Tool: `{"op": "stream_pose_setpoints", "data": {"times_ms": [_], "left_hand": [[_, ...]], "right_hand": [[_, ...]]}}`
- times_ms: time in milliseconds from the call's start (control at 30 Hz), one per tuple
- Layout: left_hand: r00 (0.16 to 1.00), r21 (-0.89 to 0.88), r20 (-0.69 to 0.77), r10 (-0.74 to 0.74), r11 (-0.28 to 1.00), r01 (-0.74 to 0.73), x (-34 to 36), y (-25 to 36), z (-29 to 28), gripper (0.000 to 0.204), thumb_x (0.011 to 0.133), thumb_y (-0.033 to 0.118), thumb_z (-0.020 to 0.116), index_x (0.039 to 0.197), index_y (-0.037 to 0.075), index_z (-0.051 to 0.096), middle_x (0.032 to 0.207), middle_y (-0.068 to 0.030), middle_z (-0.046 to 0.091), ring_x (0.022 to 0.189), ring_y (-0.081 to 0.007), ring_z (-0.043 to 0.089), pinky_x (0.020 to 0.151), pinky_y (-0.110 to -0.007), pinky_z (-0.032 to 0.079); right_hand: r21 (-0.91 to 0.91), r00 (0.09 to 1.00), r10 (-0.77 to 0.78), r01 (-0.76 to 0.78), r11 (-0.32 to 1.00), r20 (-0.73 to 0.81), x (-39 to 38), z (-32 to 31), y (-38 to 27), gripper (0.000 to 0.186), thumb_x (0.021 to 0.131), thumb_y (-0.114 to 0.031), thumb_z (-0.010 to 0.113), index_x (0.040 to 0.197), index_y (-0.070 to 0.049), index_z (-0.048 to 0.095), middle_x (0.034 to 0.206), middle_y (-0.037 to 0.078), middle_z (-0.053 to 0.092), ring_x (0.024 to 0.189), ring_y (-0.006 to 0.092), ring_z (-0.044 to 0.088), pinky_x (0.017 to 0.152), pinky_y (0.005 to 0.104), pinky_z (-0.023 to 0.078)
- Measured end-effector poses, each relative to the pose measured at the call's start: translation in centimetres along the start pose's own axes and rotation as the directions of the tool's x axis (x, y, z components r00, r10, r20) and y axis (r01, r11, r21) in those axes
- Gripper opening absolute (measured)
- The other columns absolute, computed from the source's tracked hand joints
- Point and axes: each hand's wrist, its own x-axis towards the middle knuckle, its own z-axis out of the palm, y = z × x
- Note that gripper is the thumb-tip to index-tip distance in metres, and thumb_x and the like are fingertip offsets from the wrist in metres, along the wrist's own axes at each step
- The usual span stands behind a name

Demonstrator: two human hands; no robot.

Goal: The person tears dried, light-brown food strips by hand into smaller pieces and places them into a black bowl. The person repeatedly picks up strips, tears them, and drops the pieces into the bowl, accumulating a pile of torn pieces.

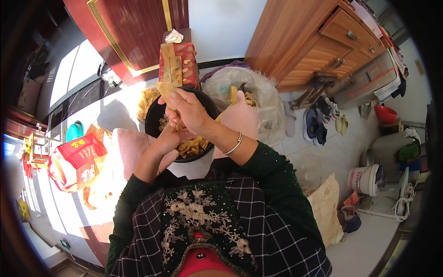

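Note:
A yellowish, dry, husk-like piece (165, 89) sticks up out of my right hand (190, 110), which is closed on it with the thumb laid along its side. Just below, my left hand (176, 136) is tucked close against the right one, its fingers curled and partly hidden; what they grip does not show. Both hands are above a round black tub (213, 110) between my knees. Similar yellowish pieces (193, 147) lie in the tub. Beyond it, a wooden board (172, 64) rests on a stool with a red patterned cover (188, 51), among small yellow scraps.
A clear plastic bag (270, 111) with yellowish strips stands right of the tub. More strips (147, 102) are heaped on its left. A red bag (77, 161) and a teal bowl (74, 131) are at left. Shoes (314, 125) line the floor near a wooden cabinet (295, 44).

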Motion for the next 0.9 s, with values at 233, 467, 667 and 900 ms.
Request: {"op": "stream_pose_setpoints", "data": {"times_ms": [233,467,667,900], "left_hand": [[0.901,-0.305,-0.119,0.418,0.848,-0.434,0.7,3.4,-1.5,0.065,0.091,0.056,0.05,0.129,0.004,0.041,0.127,-0.0101,0.049,0.107,-0.0153,0.053,0.09,-0.029,0.044],[0.88,-0.614,-0.412,0.237,0.641,-0.46,2.8,6.0,-2.4,0.039,0.103,0.035,0.031,0.078,0.008,0.045,0.077,-0.006,0.052,0.081,-0.0189,0.057,0.079,-0.034,0.048],[0.697,-0.512,-0.668,0.26,0.519,-0.685,4.0,11.8,-8.2,0.036,0.102,0.034,0.032,0.077,0.011,0.041,0.058,0.0043,0.027,0.048,-0.0099,0.027,0.046,-0.024,0.025],[0.344,0.578,-0.402,0.849,0.527,-0.624,6.7,8.5,-5.9,0.042,0.1,0.033,0.042,0.11,-0.002,0.063,0.109,-0.018,0.064,0.102,-0.0272,0.063,0.087,-0.032,0.047]], "right_hand": [[0.058,0.95,0.301,-0.306,0.95,0.087,0.5,-0.9,-1.2,0.028,0.099,-0.028,0.044,0.088,-0.004,0.054,0.062,0.0,0.048,0.042,0.0047,0.04,0.037,0.0195,0.035],[0.035,0.86,0.501,-0.506,0.862,0.101,2.4,-1.8,0.5,0.028,0.098,-0.031,0.049,0.084,-0.007,0.052,0.058,-0.006,0.041,0.041,0.0037,0.037,0.037,0.0184,0.032],[-0.21,0.91,0.409,-0.388,0.897,0.064,5.0,-3.0,-2.7,0.027,0.098,-0.03,0.051,0.088,-0.004,0.053,0.06,-0.007,0.039,0.045,0.0018,0.031,0.04,0.018,0.028],[-0.723,0.92,-0.344,0.367,0.585,0.189,9.2,-1.9,-1.8,0.018,0.086,-0.014,0.06,0.094,0.002,0.056,0.062,0.009,0.054,0.05,0.0196,0.054,0.048,0.0331,0.042]]}}
